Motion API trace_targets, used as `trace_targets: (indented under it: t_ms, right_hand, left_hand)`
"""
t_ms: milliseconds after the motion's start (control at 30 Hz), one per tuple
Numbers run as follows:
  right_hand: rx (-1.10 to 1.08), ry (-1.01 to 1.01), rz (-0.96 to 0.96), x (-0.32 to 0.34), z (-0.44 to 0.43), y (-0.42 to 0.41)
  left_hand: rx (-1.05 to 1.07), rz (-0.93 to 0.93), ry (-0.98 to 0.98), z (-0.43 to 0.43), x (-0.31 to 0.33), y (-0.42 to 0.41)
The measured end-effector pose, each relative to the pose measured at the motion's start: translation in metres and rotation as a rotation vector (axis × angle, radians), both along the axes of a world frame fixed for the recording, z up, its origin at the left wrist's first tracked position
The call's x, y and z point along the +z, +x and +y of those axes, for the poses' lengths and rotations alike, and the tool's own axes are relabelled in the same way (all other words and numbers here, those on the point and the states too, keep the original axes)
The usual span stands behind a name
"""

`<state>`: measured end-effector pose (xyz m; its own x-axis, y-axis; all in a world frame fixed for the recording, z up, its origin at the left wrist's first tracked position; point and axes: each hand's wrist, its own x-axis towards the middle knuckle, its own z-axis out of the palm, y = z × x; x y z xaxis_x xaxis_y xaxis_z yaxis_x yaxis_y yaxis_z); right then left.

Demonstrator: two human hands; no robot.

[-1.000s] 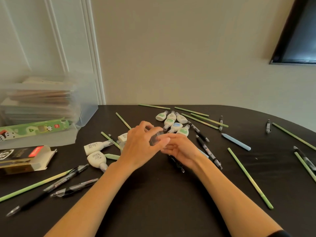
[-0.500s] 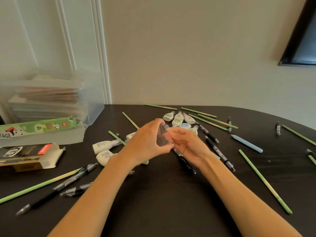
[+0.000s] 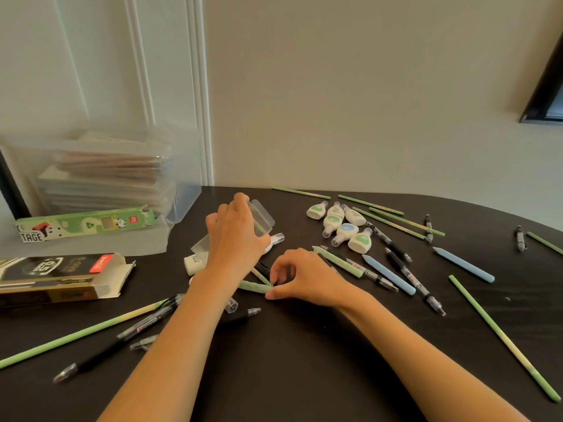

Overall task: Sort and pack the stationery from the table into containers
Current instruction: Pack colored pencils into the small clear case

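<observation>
Dark table (image 3: 304, 360) is littered with pens, long green pencils and a cluster of 6 small white bottles (image 3: 341, 226). At the far left are a clear storage bin (image 3: 106, 172), a green carton (image 3: 85, 223) and an open black pen box (image 3: 61, 275).

Left hand (image 3: 234, 239): fingers are curled over a small clear case (image 3: 263, 219), gripping it from above. The case is tilted and held just off the table, beyond the right hand.

Right hand (image 3: 307, 278): fingers are curled, with thumb and forefinger pinching the right end of a short green stick (image 3: 254, 287). The other fingers are tucked and hold nothing.

Key geometry: the stick lies flat on the table with its long axis roughly left-right. Its left end disappears under the left wrist and its right end sits at the right thumb. The right hand is the nearer one. The case is close, just up and left of the stick.

My read: the next move is to lift the stick and feed it end-first into the case, so it has to be turned to line up with the case opening. I can't see which end of the case is open.

A 2nd green stick (image 3: 338, 260) and 2 blue ones (image 3: 388, 274) lie just right of the right hand, likely the same batch.
</observation>
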<state>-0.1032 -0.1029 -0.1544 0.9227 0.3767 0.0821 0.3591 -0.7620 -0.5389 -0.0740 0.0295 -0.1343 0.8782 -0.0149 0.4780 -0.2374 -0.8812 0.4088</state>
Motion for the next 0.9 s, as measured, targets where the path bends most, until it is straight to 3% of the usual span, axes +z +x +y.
trace_targets:
  t_ms: [100, 200, 267, 400, 500, 567, 733, 800, 900]
  right_hand:
    - [-0.006, -0.029, -0.022, 0.000, -0.004, 0.002]
    - [-0.063, 0.097, 0.039, 0.001, -0.015, 0.004]
    - [-0.145, 0.313, 0.099, 0.005, -0.029, 0.006]
    - [-0.364, 0.939, 0.150, 0.013, -0.058, 0.008]
    - [-0.327, 1.388, 0.285, 0.012, -0.066, 0.009]
    - [-0.283, 1.557, 0.420, 0.010, -0.063, 0.009]
    - [-0.243, 1.684, 0.679, 0.004, -0.049, 0.009]
    - [-0.216, 1.660, 0.646, 0.006, -0.048, 0.008]
    - [-0.254, 1.456, 0.459, 0.007, -0.046, 0.010]
  left_hand:
    - [-0.006, -0.015, 0.002, -0.002, -0.001, 0.002]
    - [-0.001, -0.055, 0.005, -0.002, -0.003, 0.002]
    - [0.010, -0.085, 0.001, 0.000, -0.004, 0.002]
    - [0.037, -0.098, -0.015, 0.002, -0.006, 0.002]
    - [0.017, -0.060, 0.022, -0.003, -0.010, 0.001]
    - [-0.010, -0.054, 0.046, -0.008, -0.013, 0.000]
    - [-0.085, -0.045, 0.102, -0.019, -0.017, -0.003]
    - [-0.109, -0.042, 0.111, -0.023, -0.019, -0.005]
    - [-0.131, -0.037, 0.082, -0.026, -0.020, -0.007]
